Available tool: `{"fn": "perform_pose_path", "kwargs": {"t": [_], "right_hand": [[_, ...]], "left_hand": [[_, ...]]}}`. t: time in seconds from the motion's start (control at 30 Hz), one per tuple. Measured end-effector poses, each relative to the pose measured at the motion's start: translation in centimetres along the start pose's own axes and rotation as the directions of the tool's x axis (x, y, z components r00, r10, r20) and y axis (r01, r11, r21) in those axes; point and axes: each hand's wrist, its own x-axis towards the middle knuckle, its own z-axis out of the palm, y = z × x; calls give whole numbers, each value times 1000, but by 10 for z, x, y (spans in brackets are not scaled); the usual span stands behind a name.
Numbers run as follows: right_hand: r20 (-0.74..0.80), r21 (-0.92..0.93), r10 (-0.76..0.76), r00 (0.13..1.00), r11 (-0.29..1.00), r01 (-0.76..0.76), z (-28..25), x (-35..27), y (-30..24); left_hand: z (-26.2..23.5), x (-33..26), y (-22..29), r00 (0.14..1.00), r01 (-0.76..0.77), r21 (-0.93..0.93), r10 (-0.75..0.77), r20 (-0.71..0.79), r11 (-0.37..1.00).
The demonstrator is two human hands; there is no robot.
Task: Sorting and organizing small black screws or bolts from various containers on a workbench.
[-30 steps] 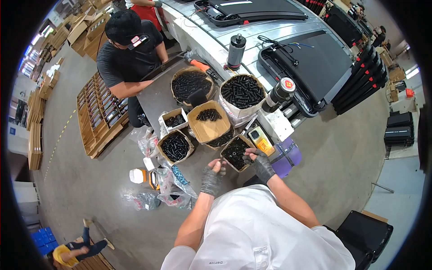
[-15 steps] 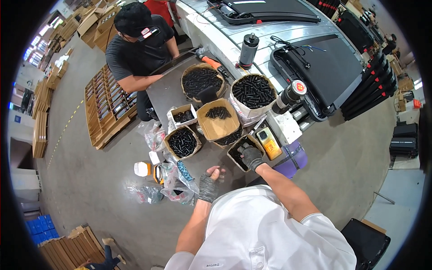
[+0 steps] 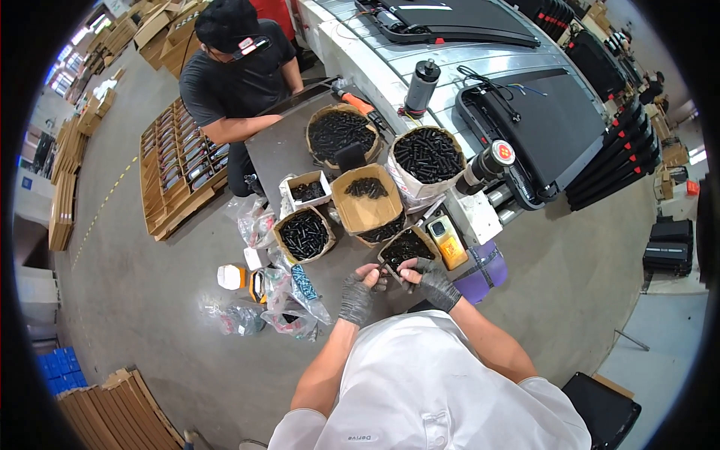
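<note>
My left hand [image 3: 358, 294], in a grey fingerless glove, is closed in a pinch in front of my chest. A small dark bolt-like piece [image 3: 383, 265] sticks up from its fingertips. Beside it, my right hand [image 3: 430, 283], gloved the same way, is also closed in a pinch; what it holds is too small to make out. The fingertips of both hands nearly meet over the near edge of a cardboard box [image 3: 429, 238]. Small black parts [image 3: 407, 246] fill that box, and the right hand hides its near corner.
On the grey table [image 3: 274, 150] stand more boxes of black parts, including a shallow tan one [image 3: 351, 217] and a white one [image 3: 328, 196]. A phone [image 3: 447, 241] lies right of my box. Plastic bags [image 3: 294, 324] cluster at left. A person [image 3: 236, 75] works across the table.
My right hand has come out of the box of small black parts, back toward my chest. My left hand has moved slightly up and right, and the two hands are now together.
</note>
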Motion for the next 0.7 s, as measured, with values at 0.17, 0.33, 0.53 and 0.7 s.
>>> {"fn": "perform_pose_path", "kwargs": {"t": [0.17, 0.33, 0.53, 0.7], "right_hand": [[-27, -5, -73, 997, 997, 73, 13, -8, 0], [-60, 4, -55, 997, 998, 55, 18, -12, 2], [-86, -439, -363, 928, 850, 292, 31, -20, -3], [78, -731, -698, 712, 446, 517, 28, -18, 1]], "left_hand": [[10, 2, -6, 999, -29, 103, 27, 26, 994], [13, -1, -7, 1000, -23, 78, 22, 14, 997], [8, 1, -13, 1000, 9, 25, -8, -25, 1000], [15, -1, -9, 1000, 10, 38, -10, -11, 999]]}}
